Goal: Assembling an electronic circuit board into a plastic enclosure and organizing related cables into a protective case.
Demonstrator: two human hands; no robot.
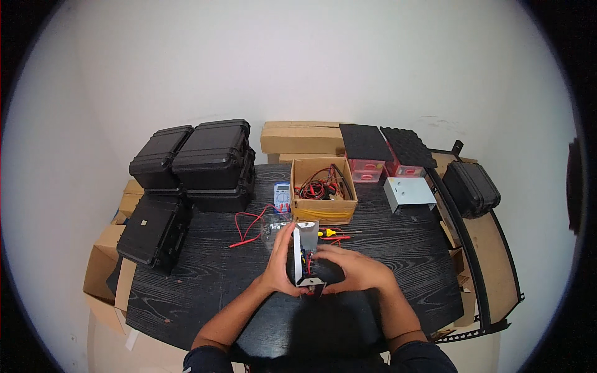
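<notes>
An open metal housing (306, 233), white outside and grey within, stands tilted on edge between my hands above the near middle of the table. Red wires and small dark parts show inside it. My left hand (280, 265) is closed on its left side, fingers along the outer wall and thumb at the near end. My right hand (359, 271) curves round its right side, fingertips at the wiring and thumb by the near end. Just beyond lie a yellow-and-black screwdriver (328, 233) and a red probe (337, 238). A clear plastic bag (272, 227) lies left of the housing.
A cardboard box (323, 211) of cables stands beyond my hands, beside a blue multimeter (282, 194) with red leads (244, 242). Black hard cases (208, 155) stack at left. Red drawer units (367, 171) and a white metal cover (410, 193) stand at right, near a black frame (463, 233).
</notes>
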